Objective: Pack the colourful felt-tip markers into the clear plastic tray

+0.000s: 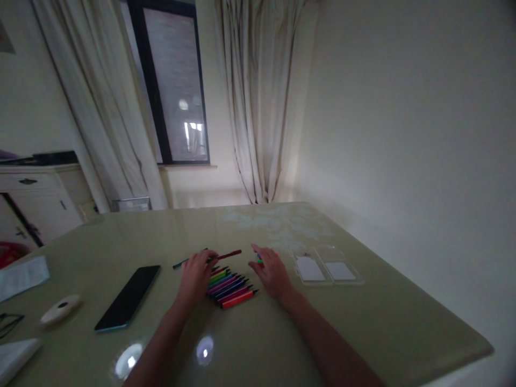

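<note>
My left hand (pixel 196 273) pinches a dark red felt-tip pen (pixel 231 254) above the far end of a row of pens. Several felt-tip pens (pixel 229 287) in green, purple, blue, pink and red lie side by side on the table, uncapped dark tips toward the right. A dark green pen (pixel 178 265) shows behind my left hand; whether it is touched I cannot tell. To the right of the row is my right hand (pixel 272 271), thumb and fingers apart. Small blue, green and red pieces (pixel 260 260), perhaps pen caps, are partly hidden beneath it.
A clear plastic case (pixel 336 280) with white cards lies unfolded at the right. On the left are a black phone (pixel 129 298), a white oval object (pixel 61 310) and a pale paper sheet (pixel 22 278). The glossy table (pixel 387 333) runs along a wall.
</note>
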`<state>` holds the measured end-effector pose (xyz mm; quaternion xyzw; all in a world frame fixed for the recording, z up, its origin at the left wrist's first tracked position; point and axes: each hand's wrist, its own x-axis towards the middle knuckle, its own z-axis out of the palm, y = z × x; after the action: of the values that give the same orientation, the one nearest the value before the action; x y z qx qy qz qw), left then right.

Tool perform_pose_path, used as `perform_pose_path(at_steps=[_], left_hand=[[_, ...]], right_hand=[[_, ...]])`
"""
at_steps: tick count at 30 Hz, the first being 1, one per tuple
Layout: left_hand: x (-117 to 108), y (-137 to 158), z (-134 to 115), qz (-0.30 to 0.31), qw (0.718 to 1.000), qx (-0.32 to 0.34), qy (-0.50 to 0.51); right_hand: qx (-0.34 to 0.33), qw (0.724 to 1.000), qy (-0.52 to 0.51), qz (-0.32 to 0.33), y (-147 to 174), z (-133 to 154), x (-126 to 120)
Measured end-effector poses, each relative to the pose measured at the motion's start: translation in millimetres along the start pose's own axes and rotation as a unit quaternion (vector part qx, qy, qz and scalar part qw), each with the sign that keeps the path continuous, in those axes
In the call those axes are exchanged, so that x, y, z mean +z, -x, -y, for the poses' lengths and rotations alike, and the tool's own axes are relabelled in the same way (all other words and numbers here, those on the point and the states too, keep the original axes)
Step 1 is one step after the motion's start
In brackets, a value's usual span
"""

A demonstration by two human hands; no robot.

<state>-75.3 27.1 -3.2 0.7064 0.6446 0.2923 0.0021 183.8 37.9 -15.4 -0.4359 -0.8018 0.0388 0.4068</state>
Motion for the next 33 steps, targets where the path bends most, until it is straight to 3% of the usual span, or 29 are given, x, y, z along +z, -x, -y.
perform_pose_path(at_steps=[4,9,11,13,17,19,22,26,31,33], left_hand=[[13,10,-35,0.037,0.993,0.083,0.075],[21,17,-42,0.101,0.983,0.146,0.049],[20,13,-34,0.116,0.981,0.152,0.034],[15,8,-18,0.11,0.985,0.132,0.03],[-1,-2,30,0.043,0.999,0.008,-0.01],[-5,-3,49,0.038,0.997,-0.037,-0.06],[-4,-1,59,0.074,0.992,-0.061,-0.079],[1,-2,57,0.122,0.992,-0.043,-0.013],[3,-2,63,-0.006,0.992,-0.106,-0.072],[2,1,66,-0.017,0.984,-0.135,-0.115]], right_hand=[[-0.02,0.999,-0.049,-0.002,2,6,3],[-0.052,0.991,-0.115,0.046,-1,-1,0],[-0.045,0.989,-0.136,0.046,-4,-8,-5],[-0.014,0.99,-0.142,0.006,-6,-19,-13],[0.083,0.981,-0.117,-0.13,-7,-52,-37],[0.103,0.979,-0.095,-0.145,-7,-63,-45],[0.106,0.99,-0.058,-0.067,-6,-62,-47],[0.08,0.994,-0.033,0.059,-5,-44,-41],[0.069,0.991,0.009,0.112,-2,-32,-38],[0.07,0.99,0.021,0.12,-1,-31,-37]])
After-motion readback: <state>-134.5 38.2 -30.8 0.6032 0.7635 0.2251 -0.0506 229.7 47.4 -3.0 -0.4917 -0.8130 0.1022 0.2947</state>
